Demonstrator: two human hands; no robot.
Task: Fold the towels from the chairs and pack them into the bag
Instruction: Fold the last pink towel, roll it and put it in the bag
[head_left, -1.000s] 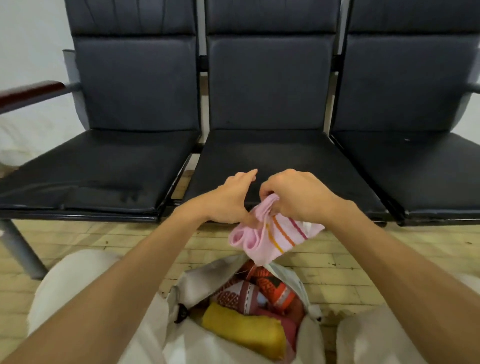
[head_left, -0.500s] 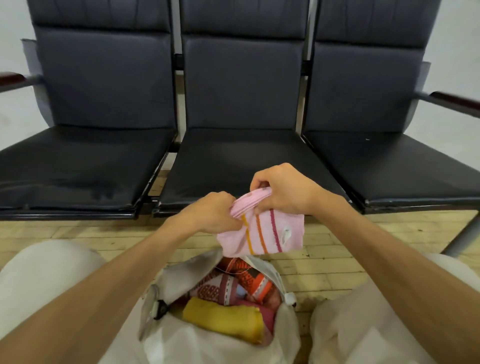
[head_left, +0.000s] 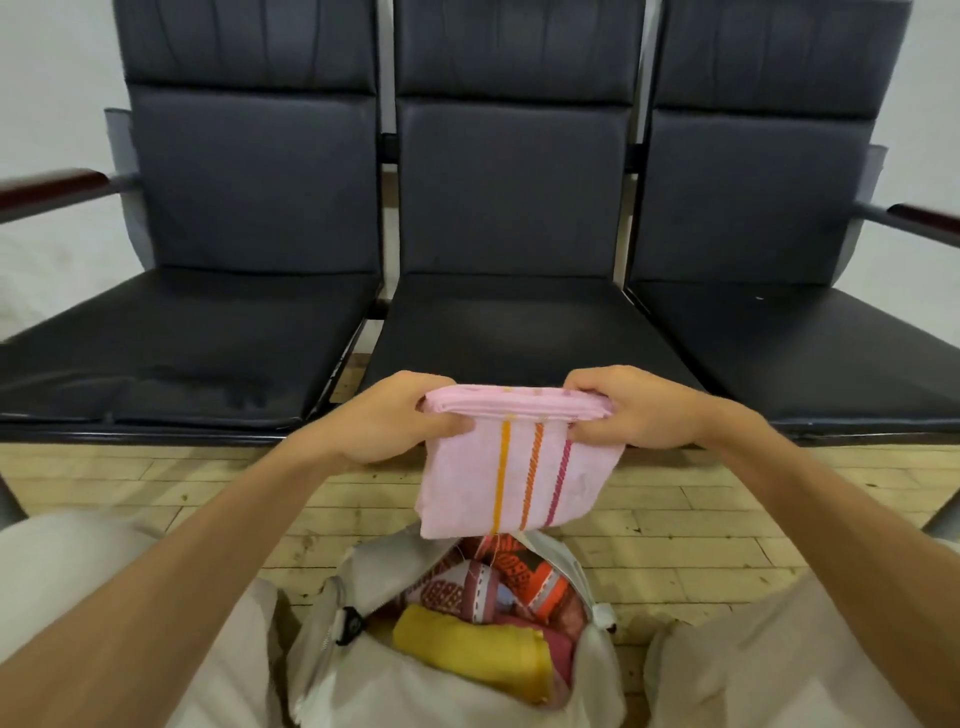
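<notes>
Left hand (head_left: 387, 418) and right hand (head_left: 636, 410) each gripped the folded pink striped towel (head_left: 514, 462) by its top edge, clear above the open white fabric bag (head_left: 363, 691).

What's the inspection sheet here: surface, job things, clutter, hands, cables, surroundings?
Surface: wood floor.
Job's things: folded pink towel held above the open bag between the knees; yellow towel and patterned cloths inside.
Clutter: nothing seen.
Hands: left hand and right hand each grip the pink towel's top edge.
Cables: nothing seen.
Surroundings: three black chairs, white wall.
</notes>
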